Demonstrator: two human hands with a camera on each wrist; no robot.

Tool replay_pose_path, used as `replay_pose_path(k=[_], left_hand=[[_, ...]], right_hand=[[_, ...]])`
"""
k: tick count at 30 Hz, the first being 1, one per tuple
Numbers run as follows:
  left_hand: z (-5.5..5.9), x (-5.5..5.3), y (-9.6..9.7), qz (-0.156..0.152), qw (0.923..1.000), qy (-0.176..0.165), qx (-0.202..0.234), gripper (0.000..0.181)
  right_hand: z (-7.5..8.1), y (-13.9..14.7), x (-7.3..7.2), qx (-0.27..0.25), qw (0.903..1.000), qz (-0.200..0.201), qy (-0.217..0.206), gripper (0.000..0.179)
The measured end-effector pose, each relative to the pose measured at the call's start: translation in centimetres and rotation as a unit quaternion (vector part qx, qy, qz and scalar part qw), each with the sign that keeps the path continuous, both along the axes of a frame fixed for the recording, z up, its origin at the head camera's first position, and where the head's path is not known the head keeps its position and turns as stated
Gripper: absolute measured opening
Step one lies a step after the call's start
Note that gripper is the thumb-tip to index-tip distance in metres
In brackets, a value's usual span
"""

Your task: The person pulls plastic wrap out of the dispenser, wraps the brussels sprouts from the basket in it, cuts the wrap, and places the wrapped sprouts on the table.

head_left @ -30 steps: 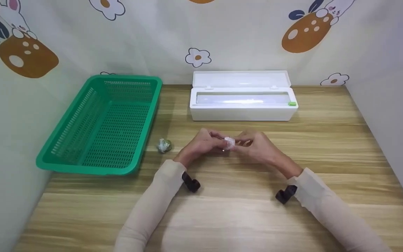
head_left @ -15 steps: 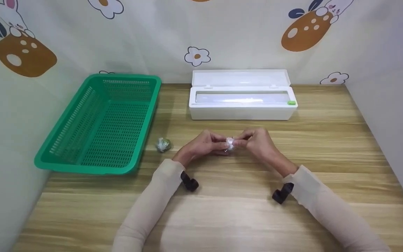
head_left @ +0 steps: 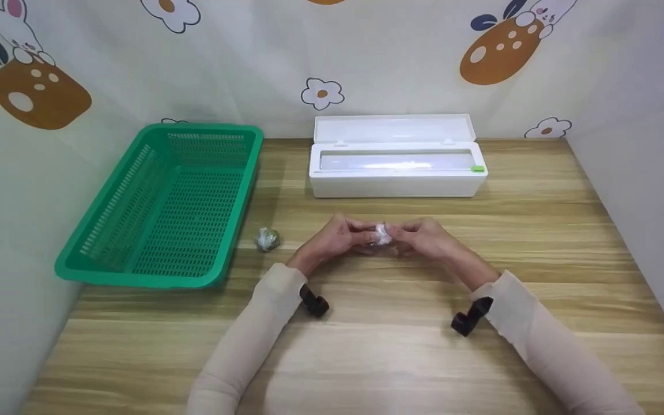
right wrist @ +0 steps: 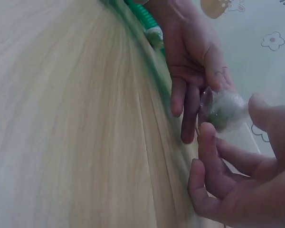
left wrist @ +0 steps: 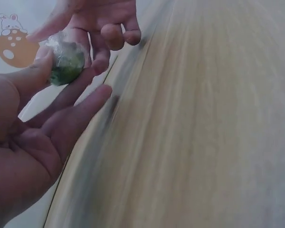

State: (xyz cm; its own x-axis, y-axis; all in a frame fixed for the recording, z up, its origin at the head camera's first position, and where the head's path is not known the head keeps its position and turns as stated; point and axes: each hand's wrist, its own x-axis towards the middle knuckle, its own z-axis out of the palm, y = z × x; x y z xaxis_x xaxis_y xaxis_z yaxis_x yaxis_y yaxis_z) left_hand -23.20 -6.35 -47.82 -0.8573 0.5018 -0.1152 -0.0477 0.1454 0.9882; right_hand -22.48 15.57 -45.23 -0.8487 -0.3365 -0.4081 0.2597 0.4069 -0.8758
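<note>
A small green ball wrapped in crinkled clear cling film is held between my two hands above the table, its film bunched white on top. My left hand pinches it between thumb and fingers, as the left wrist view shows with the green underside visible. From the other side, my right hand has bent fingers at the ball and its thumb close against the film. What kind of green thing is inside cannot be told. Left of my left hand, a second film-wrapped green ball lies on the table.
A green plastic basket stands at the left, close beside the second ball. At the back sits a white cling film dispenser, lid raised, with a green slider. Patterned cloth surrounds the wooden table.
The right hand's fingers have shifted on the film, from pinching its bunched part to lying looser around the ball. The left hand keeps its hold; basket, dispenser and second ball stay put.
</note>
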Motion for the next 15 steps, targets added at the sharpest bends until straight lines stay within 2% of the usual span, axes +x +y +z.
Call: replay_pose_path(k=[5,11,15], left_hand=[[0.08,0.07,0.34,0.001,0.9973,-0.06,0.043,0.038],[0.27,0.22,0.32,0.003,0.9969,-0.068,0.038,0.041],[0.59,0.32,-0.02,0.014,0.9926,-0.107,0.057,0.041]], right_hand=[[0.12,-0.13,-0.08,0.009,0.9993,-0.003,0.036,0.042],[-0.36,-0.45,0.12,-0.009,0.998,-0.02,0.06,0.026],[-0.52,-0.64,0.16,-0.018,0.9971,-0.038,0.063,0.02]])
